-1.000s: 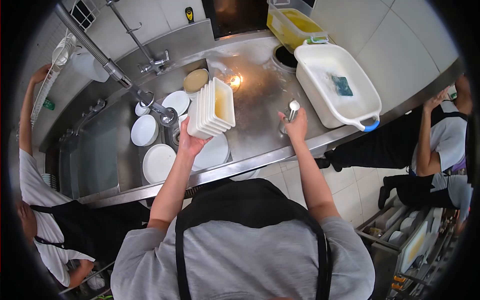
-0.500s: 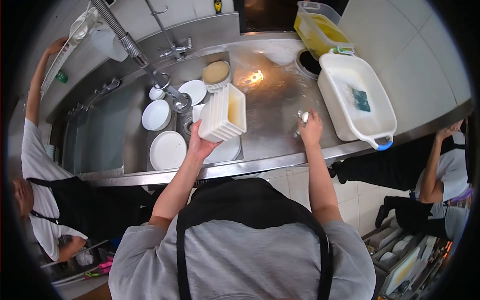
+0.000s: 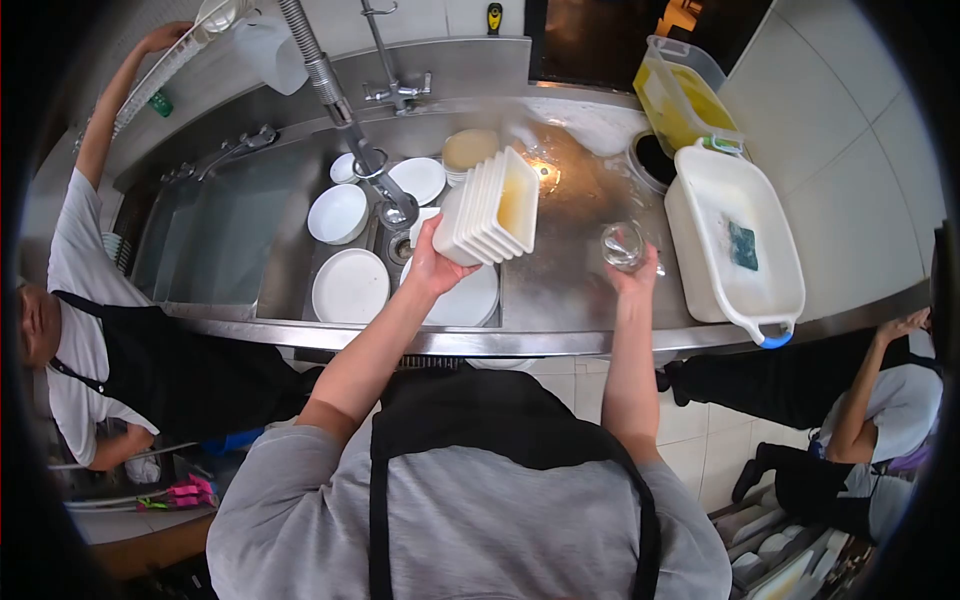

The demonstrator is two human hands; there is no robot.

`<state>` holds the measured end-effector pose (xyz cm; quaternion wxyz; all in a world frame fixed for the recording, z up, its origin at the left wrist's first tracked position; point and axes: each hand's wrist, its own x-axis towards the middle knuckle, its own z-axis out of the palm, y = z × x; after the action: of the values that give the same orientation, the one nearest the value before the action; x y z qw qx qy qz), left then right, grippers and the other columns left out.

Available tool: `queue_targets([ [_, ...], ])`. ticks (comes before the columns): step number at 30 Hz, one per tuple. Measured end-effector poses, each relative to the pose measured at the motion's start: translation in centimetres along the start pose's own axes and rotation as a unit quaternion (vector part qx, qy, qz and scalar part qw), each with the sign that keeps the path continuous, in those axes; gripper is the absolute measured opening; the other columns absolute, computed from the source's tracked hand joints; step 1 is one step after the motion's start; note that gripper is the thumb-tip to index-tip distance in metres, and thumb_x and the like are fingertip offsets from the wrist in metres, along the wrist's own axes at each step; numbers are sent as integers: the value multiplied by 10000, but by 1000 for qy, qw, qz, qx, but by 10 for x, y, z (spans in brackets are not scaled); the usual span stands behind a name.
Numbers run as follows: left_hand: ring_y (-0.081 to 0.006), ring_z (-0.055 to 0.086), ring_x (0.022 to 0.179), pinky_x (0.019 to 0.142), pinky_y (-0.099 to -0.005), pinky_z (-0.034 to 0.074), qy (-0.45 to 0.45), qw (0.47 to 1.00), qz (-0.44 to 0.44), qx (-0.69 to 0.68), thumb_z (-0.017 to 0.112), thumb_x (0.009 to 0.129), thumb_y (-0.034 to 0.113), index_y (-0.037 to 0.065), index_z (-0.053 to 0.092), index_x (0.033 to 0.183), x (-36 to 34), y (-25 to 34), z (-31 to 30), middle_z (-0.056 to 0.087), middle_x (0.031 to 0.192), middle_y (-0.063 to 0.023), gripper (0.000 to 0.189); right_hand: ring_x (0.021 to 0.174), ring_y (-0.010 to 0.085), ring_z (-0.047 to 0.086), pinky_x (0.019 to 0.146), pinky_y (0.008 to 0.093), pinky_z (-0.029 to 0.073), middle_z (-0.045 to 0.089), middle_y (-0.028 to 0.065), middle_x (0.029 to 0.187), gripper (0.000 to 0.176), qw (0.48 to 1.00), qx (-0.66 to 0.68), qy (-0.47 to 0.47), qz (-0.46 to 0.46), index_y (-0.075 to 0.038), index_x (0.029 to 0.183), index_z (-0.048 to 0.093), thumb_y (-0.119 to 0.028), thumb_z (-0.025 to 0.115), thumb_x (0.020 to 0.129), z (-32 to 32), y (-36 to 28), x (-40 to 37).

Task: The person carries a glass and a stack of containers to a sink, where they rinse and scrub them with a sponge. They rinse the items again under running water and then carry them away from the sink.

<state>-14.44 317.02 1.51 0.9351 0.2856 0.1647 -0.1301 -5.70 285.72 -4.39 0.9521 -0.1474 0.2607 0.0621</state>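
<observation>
A tilted stack of white rectangular containers (image 3: 478,225) is gripped by my left hand (image 3: 436,262) above the sink basin; yellowish residue shows inside the end one. My right hand (image 3: 632,275) holds a clear glass (image 3: 624,245) over the steel counter (image 3: 560,290), its fingers round the lower side. Beneath the stack, a large white plate (image 3: 455,300) lies partly hidden by my left hand and arm. Left of it are a round white plate (image 3: 350,287) and a white bowl (image 3: 338,214). The spray nozzle (image 3: 398,210) hangs just left of the stack.
A white tub (image 3: 745,200) with a green scouring pad (image 3: 742,246) stands at the right, before a clear bin of yellow liquid (image 3: 685,100). A water-filled basin (image 3: 215,240) is at the left. Co-workers stand on both sides; one at left reaches toward a rack (image 3: 150,75).
The view has shifted, moving the scene slightly. A clear glass now shows upright in my right hand, where a small shiny item was seen before. My left hand still holds the stack.
</observation>
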Motion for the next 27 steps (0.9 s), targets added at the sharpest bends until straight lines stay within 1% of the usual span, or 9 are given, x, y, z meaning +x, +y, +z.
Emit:
queue_targets([
  [5,-201,515,962,756,-361,448,20,1000,11,8,393,786,462,174,483,1123,6,-2,8,524,1082,-35,453,901,286,545,776,427,465,563,156,955,355,998,43,-36,15,-12,962,545,-272,464,733,15,13,-5],
  [7,-236,476,1046,849,-406,405,24,999,18,12,354,795,468,146,416,1203,12,-2,5,483,1165,-69,524,895,282,546,766,427,469,563,156,952,347,999,33,-26,-2,-14,949,545,-275,472,734,21,14,-10],
  [9,-235,479,1041,838,-400,410,13,1000,8,5,353,794,466,149,422,1199,16,-5,1,484,1163,-67,519,881,279,547,762,428,474,562,151,938,330,999,31,7,2,-10,940,539,-265,481,738,24,14,-17],
  [13,-232,489,1023,810,-393,425,-4,1000,-15,-16,353,793,464,152,447,1176,22,-3,1,498,1142,-62,503,866,290,545,770,441,470,555,157,932,324,1000,17,-24,-6,-11,951,522,-255,494,740,18,6,-15],
  [14,-205,515,961,758,-362,438,-3,999,-22,-32,372,793,465,172,506,1097,21,-4,4,527,1084,-30,443,861,299,544,771,452,468,550,161,927,315,999,7,-24,-24,-9,953,514,-238,504,737,15,4,-14],
  [16,-206,517,959,754,-361,441,-21,999,-29,-24,376,793,462,171,511,1090,21,-1,7,533,1073,-29,437,827,320,554,755,431,472,561,160,903,357,995,-72,-52,-47,16,970,504,-247,520,730,17,4,-31],
  [20,-230,499,996,777,-374,428,-39,996,-62,-44,396,782,457,161,510,1099,28,-7,-6,534,1085,-42,448,813,329,552,724,452,468,557,169,896,374,991,-89,-4,-104,26,954,498,-270,544,731,1,-20,-57],
  [23,-220,498,1009,783,-366,414,-37,992,-87,-85,417,767,447,183,519,1097,37,-14,-20,549,1078,-25,434,794,326,552,706,455,471,552,169,880,356,987,-77,29,-138,-1,950,501,-265,565,719,-6,-43,-116],
  [27,-214,539,971,700,-368,468,-95,983,-130,-94,414,755,438,187,538,1082,51,-26,-16,564,1068,-12,431,760,322,552,684,459,476,541,167,852,351,946,-108,91,-293,-55,947,492,-285,588,698,-63,-64,-184],
])
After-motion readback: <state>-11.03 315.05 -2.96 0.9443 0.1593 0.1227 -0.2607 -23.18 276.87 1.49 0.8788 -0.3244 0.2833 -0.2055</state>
